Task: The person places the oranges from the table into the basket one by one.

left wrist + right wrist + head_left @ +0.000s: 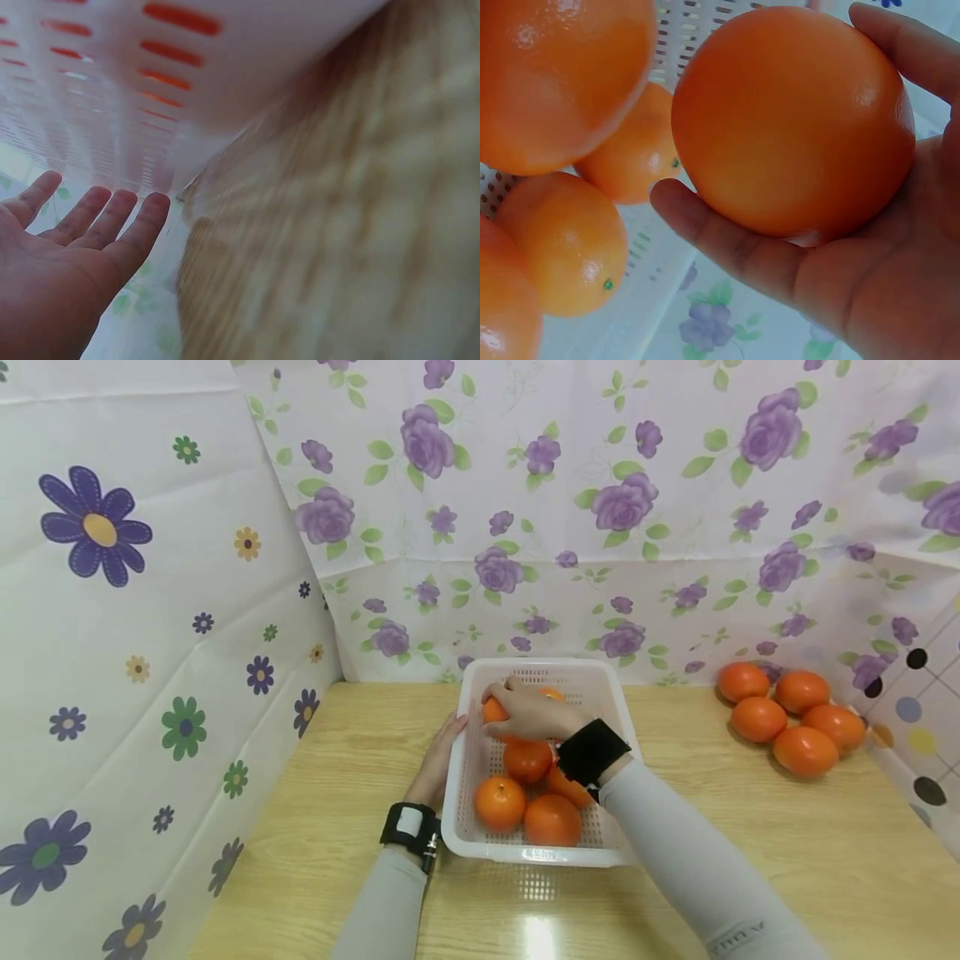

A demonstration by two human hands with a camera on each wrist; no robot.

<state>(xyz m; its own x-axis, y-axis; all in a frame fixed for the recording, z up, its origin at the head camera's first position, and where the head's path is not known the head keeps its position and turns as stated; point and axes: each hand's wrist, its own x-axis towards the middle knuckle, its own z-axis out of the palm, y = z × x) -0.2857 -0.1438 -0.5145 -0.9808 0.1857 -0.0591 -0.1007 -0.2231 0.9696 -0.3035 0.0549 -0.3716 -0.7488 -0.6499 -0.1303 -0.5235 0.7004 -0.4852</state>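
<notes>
A white plastic basket (540,853) with slotted walls stands on the wooden table, with several oranges inside, among them one orange (500,804) near its front left. Over the left part of the basket, my right hand (538,712) grips an orange (787,120) between thumb and fingers. In the right wrist view, more oranges, such as one with a green stem end (566,247), lie beside the held one. My left hand (433,768) lies along the basket's left outer side. Its fingers (139,232) are extended beside the slotted wall in the left wrist view.
Several orange-red fruits (759,719) sit grouped on the table (697,827) at the far right. A flower-patterned sheet (555,585) hangs behind the table. Another patterned sheet (150,635) borders the left side, and a dotted one (918,727) the right.
</notes>
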